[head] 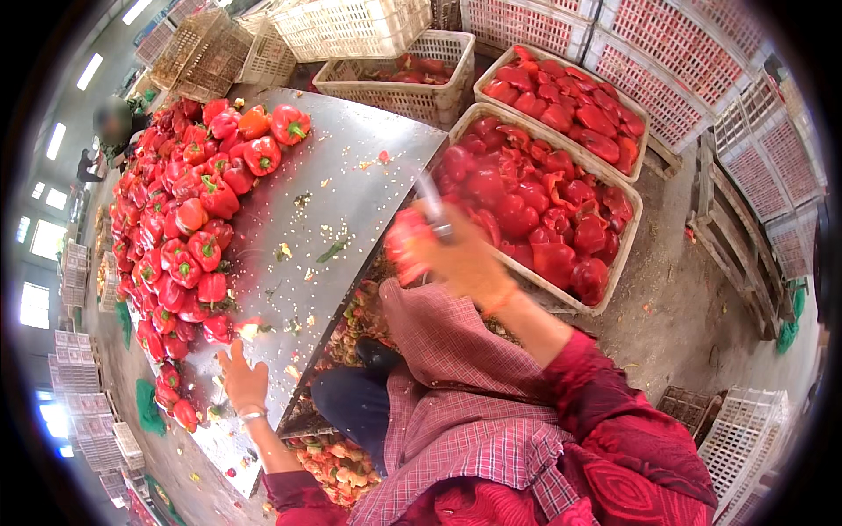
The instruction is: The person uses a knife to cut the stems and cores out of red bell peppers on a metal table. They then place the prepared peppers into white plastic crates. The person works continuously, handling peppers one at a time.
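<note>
My left hand [245,381] reaches over the near end of a metal table [355,158], fingers spread and holding nothing, just below the edge of a large heap of whole red bell peppers [181,243]. Blurred by motion, my right hand [464,253] holds a small knife [431,200] together with a red bell pepper piece [404,246]. This hand is between the table and a plastic crate [621,263] full of cored red peppers. Seeds and bits of green stem lie scattered over the metal surface.
A second crate [638,167] of pepper pieces stands behind the first; a partly filled crate [395,85] is left of it. Stacked crates [664,59] line the back. Wooden pallets [730,237] stand at right. Pepper waste [335,467] lies below the table. A person [118,128] is far left.
</note>
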`<state>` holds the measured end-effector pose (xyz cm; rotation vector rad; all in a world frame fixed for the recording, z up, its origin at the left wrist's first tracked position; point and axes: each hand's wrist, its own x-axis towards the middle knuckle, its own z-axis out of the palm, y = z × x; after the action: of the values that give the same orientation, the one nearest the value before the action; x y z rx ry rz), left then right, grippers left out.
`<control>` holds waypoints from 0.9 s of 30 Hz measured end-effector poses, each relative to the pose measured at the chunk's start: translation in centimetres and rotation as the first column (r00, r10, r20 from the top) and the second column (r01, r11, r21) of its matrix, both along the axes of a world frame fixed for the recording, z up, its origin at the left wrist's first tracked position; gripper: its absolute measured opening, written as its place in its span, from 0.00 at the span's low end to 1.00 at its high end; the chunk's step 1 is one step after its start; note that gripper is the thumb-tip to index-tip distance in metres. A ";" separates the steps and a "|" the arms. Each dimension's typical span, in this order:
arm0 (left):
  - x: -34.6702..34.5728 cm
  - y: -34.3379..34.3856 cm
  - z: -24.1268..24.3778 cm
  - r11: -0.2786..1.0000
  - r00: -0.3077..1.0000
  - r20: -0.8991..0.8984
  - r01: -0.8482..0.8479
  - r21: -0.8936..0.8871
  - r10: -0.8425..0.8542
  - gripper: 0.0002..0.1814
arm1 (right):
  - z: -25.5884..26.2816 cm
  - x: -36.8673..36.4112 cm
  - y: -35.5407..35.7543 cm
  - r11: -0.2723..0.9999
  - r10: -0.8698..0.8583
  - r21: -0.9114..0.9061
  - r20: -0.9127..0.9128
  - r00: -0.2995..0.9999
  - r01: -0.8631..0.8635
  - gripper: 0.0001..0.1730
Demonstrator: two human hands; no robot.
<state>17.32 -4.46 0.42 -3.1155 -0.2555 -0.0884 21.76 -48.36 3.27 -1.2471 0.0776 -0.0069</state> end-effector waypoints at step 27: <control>9.9 8.6 -4.1 0.869 0.902 0.009 -0.412 -0.274 0.431 0.42 | -11.8 -2.6 -10.7 0.861 -0.375 -0.476 -0.355 0.856 0.180 0.18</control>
<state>27.25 4.11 -3.70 -3.2256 -1.0254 -0.1685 19.14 -59.09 -8.57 -1.6524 0.6906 -0.0014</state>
